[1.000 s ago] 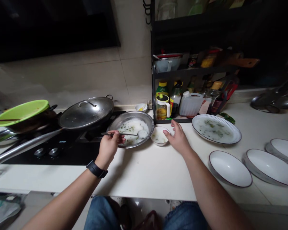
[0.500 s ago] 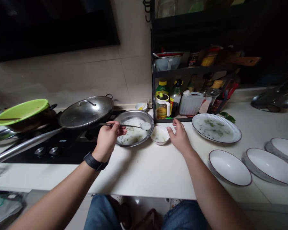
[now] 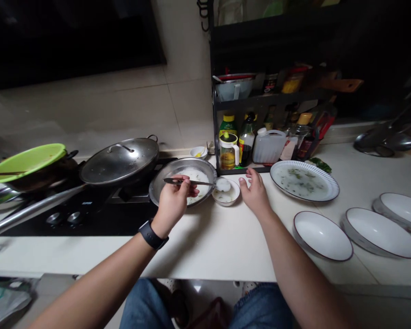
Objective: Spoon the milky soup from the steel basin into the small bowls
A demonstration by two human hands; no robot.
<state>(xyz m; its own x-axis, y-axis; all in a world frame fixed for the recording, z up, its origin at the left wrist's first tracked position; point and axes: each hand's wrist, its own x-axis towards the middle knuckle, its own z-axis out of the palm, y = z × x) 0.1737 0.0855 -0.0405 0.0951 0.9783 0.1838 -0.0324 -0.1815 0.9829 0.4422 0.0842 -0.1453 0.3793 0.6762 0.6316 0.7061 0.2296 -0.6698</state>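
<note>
My left hand (image 3: 174, 196) grips the dark handle of a ladle-like spoon (image 3: 223, 184), whose bowl holds whitish liquid over a small white bowl (image 3: 226, 203). That bowl has some pale liquid with green bits in it. Left of it, a wide metal basin (image 3: 156, 183) holds white soup with green pieces, partly hidden behind my left hand. My right hand (image 3: 255, 194) rests beside the small bowl on its right side, fingers loosely apart and holding nothing. A ribbed plate (image 3: 333, 187) of similar soup stands farther right.
White bowls (image 3: 324, 235) stand on the right of the counter (image 3: 212, 251). On the left, a lidded pan (image 3: 119, 160) and a green basin (image 3: 27, 160) sit on the stove (image 3: 99, 214). A dark rack (image 3: 248, 171) holds bottles (image 3: 246, 139) at the back.
My left hand has moved right, carrying the spoon from above the metal basin to over the small bowl. My right hand has stayed beside that bowl. The view has shifted slightly.
</note>
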